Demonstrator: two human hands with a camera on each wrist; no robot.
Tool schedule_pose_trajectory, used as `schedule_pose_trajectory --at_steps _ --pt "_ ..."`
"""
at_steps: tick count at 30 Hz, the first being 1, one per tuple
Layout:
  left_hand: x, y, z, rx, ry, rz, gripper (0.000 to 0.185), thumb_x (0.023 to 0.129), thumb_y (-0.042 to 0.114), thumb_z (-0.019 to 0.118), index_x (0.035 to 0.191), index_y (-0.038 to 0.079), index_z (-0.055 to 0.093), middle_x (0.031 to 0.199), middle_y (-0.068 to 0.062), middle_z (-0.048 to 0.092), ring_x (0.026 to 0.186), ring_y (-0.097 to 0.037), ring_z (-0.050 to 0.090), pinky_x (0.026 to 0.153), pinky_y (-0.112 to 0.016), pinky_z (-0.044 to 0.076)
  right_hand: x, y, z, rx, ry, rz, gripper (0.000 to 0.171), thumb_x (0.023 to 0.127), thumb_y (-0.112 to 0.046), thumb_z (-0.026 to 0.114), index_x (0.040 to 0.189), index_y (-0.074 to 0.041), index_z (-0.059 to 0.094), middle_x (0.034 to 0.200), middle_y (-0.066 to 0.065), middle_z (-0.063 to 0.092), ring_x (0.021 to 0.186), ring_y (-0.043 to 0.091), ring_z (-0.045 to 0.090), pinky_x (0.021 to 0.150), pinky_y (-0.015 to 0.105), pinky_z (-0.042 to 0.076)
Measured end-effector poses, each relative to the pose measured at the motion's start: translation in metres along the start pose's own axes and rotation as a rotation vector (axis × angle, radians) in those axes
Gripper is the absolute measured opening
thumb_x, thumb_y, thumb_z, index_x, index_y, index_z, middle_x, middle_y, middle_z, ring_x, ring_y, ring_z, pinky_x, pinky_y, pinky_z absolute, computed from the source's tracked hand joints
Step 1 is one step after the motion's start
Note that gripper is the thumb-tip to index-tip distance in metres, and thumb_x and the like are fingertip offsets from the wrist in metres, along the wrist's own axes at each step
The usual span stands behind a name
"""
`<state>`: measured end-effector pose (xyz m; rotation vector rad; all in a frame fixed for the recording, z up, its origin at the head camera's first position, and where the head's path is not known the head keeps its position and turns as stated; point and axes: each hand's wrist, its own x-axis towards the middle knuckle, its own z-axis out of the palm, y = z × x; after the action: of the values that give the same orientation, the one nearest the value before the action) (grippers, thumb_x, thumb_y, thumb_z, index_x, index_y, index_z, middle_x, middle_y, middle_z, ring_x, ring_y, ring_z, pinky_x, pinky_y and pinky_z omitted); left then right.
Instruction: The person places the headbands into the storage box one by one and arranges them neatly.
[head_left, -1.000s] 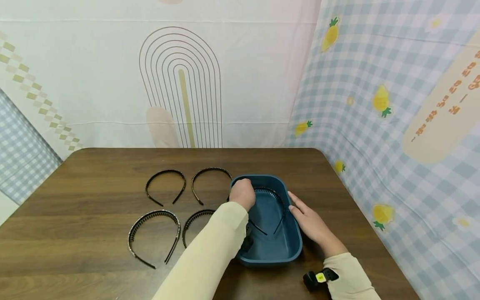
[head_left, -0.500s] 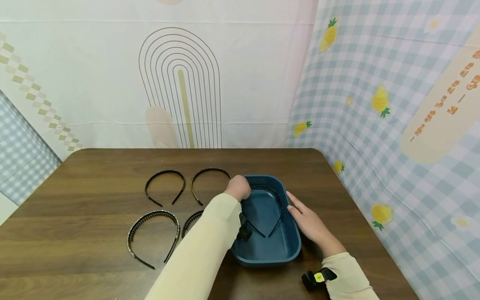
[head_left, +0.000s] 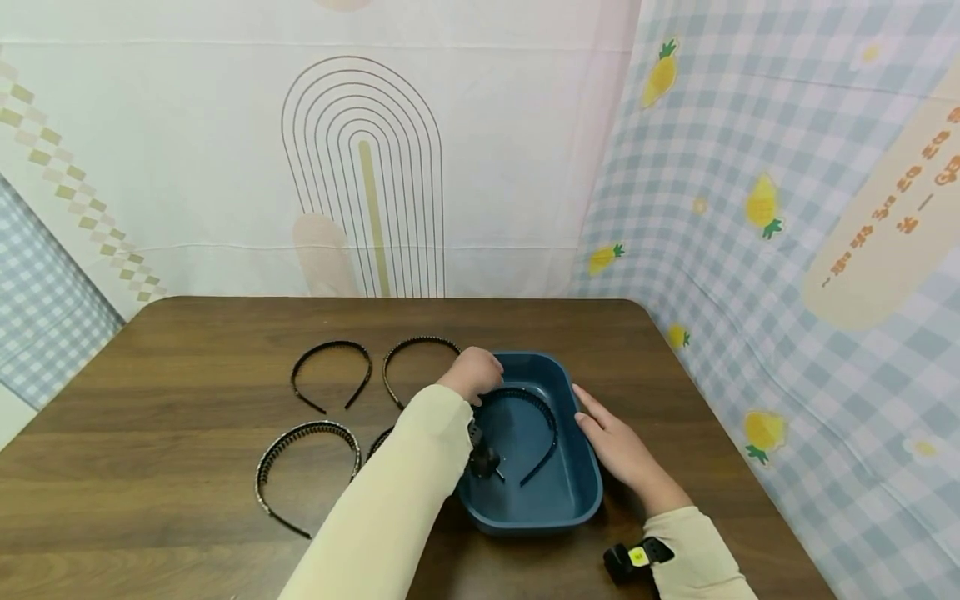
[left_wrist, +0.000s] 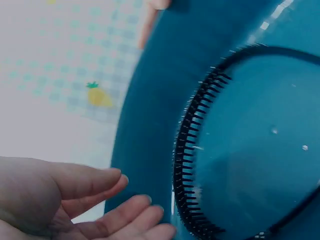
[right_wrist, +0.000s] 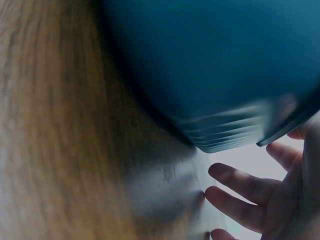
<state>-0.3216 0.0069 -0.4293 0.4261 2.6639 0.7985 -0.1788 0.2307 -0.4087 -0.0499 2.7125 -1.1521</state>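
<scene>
both hands are at the bin and neither grips anything: the left hand (head_left: pixel 472 373) hangs over the far left rim, thumb and fingers parted with nothing between them, and the right hand (head_left: pixel 618 450) lies against the right side, fingers extended. between them, inside the deep blue plastic bin with rounded corners (head_left: pixel 536 525), lies a thin black curved headband with a row of inner teeth (left_wrist: pixel 183 140). its arch is toward the far end and its legs run toward the near side, so its long axis goes roughly far to near, as the bin's does. the left hand is the closer one, just beside the arch's left shoulder; whether a fingertip touches it i cannot tell. the bin's right wall stands between the headband and the right hand.

to the left, on the brown wood-grain table (head_left: pixel 187 417), are four more dark curved headbands: far left (head_left: pixel 335 342), far right (head_left: pixel 423 338), near left (head_left: pixel 318 426) and near right (head_left: pixel 378 442).

the binned headband's left leg is mostly hidden by the left hand and its black wrist device (head_left: pixel 483 460). the cream left sleeve (head_left: pixel 390 500) covers most of the near right band. the right wrist view is blurred and shows only the bin's outside.
</scene>
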Motion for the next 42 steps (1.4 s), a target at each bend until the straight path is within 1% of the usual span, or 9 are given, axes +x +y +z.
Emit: schedule_pose_trajectory --at_steps 2,3,4,6,15,21,28,35,42 --pt "-0.055 0.031 -0.027 -0.299 0.003 -0.054 0.026 0.091 0.000 0.061 0.117 0.002 0.067 0.121 -0.011 0.063 0.104 -0.027 0.062 0.078 -0.038 0.056 0.000 0.000 0.000 0.002 -0.001 -0.001 0.055 0.104 -0.047 0.030 0.155 -0.031 0.018 0.159 0.010 0.023 0.142 0.041 0.024 0.108 0.065 0.023" --pt "-0.071 0.043 -0.035 -0.454 0.043 -0.143 0.030 0.095 0.000 0.055 0.124 -0.002 0.062 0.126 -0.015 0.060 0.110 -0.032 0.059 0.083 -0.044 0.055 0.000 0.000 0.000 0.002 -0.001 -0.002 0.055 0.104 -0.047 0.030 0.155 -0.031 0.018 0.158 0.010 0.023 0.141 0.041 0.024 0.108 0.065 0.023" --pt "-0.076 0.046 -0.038 -0.527 0.038 -0.157 0.030 0.095 -0.002 0.054 0.124 -0.005 0.061 0.126 -0.018 0.059 0.113 -0.033 0.057 0.085 -0.045 0.054 0.000 0.000 0.000 0.003 -0.001 -0.001 0.055 0.104 -0.047 0.030 0.155 -0.031 0.018 0.158 0.010 0.023 0.141 0.041 0.024 0.108 0.065 0.023" --pt "-0.085 0.049 -0.043 -0.602 0.038 -0.156 0.032 0.096 -0.002 0.052 0.128 -0.006 0.057 0.128 -0.021 0.057 0.116 -0.035 0.054 0.088 -0.045 0.053 0.000 0.000 0.000 0.006 -0.003 0.003 0.055 0.104 -0.047 0.030 0.155 -0.031 0.018 0.159 0.010 0.022 0.142 0.041 0.024 0.108 0.065 0.023" --pt "-0.088 0.030 -0.059 -0.836 -0.024 -0.072 0.035 0.098 0.004 0.054 0.133 0.000 0.053 0.135 -0.019 0.052 0.121 -0.033 0.055 0.089 -0.044 0.053 0.000 -0.001 0.001 0.004 -0.005 0.007 0.056 0.104 -0.047 0.030 0.155 -0.029 0.018 0.158 0.010 0.022 0.142 0.041 0.024 0.108 0.065 0.023" --pt "-0.099 0.018 -0.077 -0.865 -0.035 -0.006 0.036 0.098 0.005 0.054 0.134 0.001 0.051 0.140 -0.019 0.048 0.124 -0.034 0.052 0.094 -0.046 0.050 -0.001 -0.001 -0.001 0.001 0.000 0.006 0.056 0.104 -0.047 0.030 0.155 -0.030 0.018 0.159 0.010 0.022 0.142 0.041 0.023 0.108 0.065 0.023" --pt "-0.112 0.002 -0.098 -0.834 -0.014 0.005 0.039 0.097 0.004 0.056 0.135 0.000 0.050 0.137 -0.022 0.048 0.122 -0.035 0.053 0.097 -0.049 0.047 -0.001 -0.003 -0.001 -0.006 0.000 0.011 0.056 0.104 -0.047 0.030 0.155 -0.030 0.018 0.158 0.011 0.023 0.141 0.043 0.025 0.106 0.066 0.024" --pt "-0.125 -0.020 -0.117 -0.725 -0.017 0.058 0.041 0.097 0.005 0.057 0.136 -0.002 0.048 0.135 -0.023 0.048 0.121 -0.037 0.053 0.095 -0.048 0.049 -0.001 -0.002 -0.001 -0.002 0.004 0.017 0.055 0.104 -0.047 0.030 0.155 -0.030 0.019 0.158 0.012 0.024 0.140 0.043 0.026 0.106 0.066 0.024" --pt "-0.137 -0.045 -0.130 -0.600 -0.042 0.070 0.042 0.096 0.010 0.059 0.135 -0.001 0.050 0.135 -0.025 0.049 0.120 -0.035 0.054 0.097 -0.047 0.048 -0.001 -0.001 -0.001 -0.001 -0.002 0.008 0.056 0.104 -0.047 0.030 0.155 -0.030 0.018 0.158 0.011 0.023 0.140 0.043 0.025 0.106 0.066 0.024"
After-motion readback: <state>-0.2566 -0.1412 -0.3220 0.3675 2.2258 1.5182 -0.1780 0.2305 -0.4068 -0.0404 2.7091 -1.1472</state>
